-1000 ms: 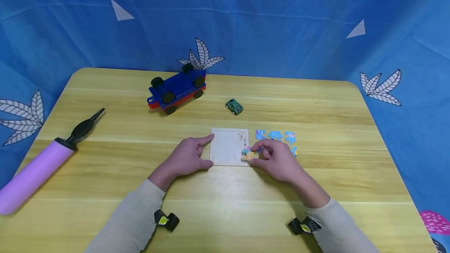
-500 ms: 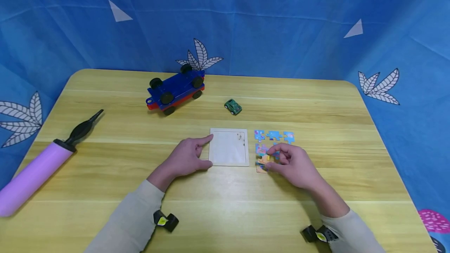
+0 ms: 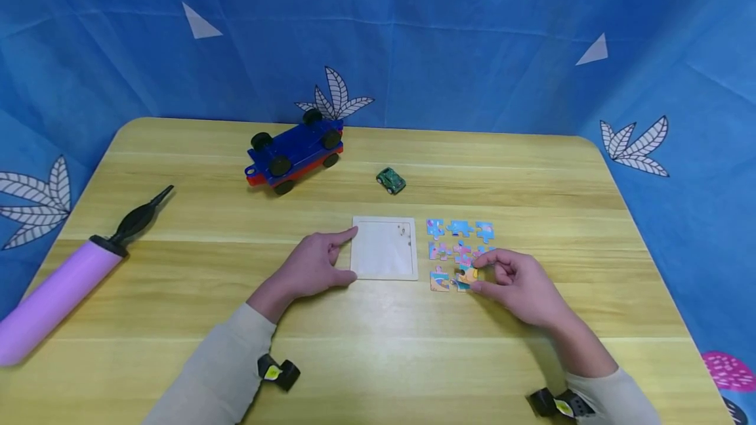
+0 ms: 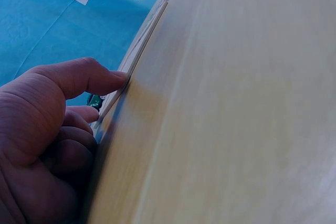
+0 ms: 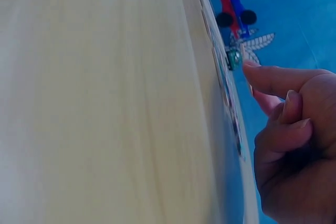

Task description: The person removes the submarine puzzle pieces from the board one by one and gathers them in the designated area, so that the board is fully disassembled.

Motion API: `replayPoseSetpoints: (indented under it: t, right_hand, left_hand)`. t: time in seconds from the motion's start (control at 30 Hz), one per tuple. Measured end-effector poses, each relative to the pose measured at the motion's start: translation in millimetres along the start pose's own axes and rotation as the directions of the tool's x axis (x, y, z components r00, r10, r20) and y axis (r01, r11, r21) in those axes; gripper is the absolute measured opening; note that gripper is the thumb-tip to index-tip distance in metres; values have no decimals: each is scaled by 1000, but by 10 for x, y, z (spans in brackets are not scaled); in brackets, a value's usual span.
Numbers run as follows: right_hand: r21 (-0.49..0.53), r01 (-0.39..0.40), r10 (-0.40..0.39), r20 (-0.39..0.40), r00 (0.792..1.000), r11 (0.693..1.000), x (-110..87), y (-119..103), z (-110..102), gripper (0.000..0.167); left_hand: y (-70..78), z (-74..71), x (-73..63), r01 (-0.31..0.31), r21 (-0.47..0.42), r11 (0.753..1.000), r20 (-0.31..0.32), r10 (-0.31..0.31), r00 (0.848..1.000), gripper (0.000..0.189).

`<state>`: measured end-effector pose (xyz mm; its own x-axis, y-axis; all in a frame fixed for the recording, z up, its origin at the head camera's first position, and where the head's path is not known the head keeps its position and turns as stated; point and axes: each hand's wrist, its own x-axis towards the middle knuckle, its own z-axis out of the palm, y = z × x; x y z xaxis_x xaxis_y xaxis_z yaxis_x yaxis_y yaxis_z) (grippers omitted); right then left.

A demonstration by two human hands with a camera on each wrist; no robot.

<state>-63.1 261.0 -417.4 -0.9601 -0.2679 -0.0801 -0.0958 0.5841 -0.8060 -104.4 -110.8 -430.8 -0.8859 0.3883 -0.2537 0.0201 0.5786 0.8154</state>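
A square white puzzle tray point(image 3: 380, 254) lies flat on the table, with small printed marks at its upper right. My left hand point(image 3: 313, 264) touches the tray's left edge with thumb and index finger spread apart; its other fingers are folded under. Between thumb and index finger, my right hand point(image 3: 516, 281) pinches a yellow-orange jigsaw piece point(image 3: 466, 274) above the lower row of loose pieces. In the right wrist view this held piece point(image 5: 246, 72) shows edge-on, raised off the table. Several loose jigsaw pieces point(image 3: 461, 228) lie in rows right of the tray, partly hidden by the right hand.
Beyond the tray stands a small green toy car point(image 3: 391, 180). A blue and red toy vehicle point(image 3: 295, 151) rests wheels-up at the back left. The pink and black hand pump point(image 3: 71, 294) lies along the table's left side. Blue patterned cloth point(image 3: 443, 38) hangs behind the table.
My right hand has carried the pinched jigsaw piece rightward, from over the tray's right edge to above the loose pieces. My left hand has stayed at the tray's edge.
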Motion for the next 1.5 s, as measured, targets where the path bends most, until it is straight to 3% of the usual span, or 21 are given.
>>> replayPoseSetpoints:
  t: [0.63,1.0,1.5]
  right_hand:
    - [-67,-8,11,46,999,998,-110,214,-253,24]
    - [-69,-52,58,89,994,996,-113,244,-277,25]
    - [-30,-49,52,109,993,998,-117,304,-289,25]
  left_hand:
    - [11,-5,8,-2,2,1000,-10,2,1000,82]
    - [-1,-6,9,0,8,1000,-6,0,1000,82]
    - [-11,4,9,4,3,1000,-4,-4,1000,83]
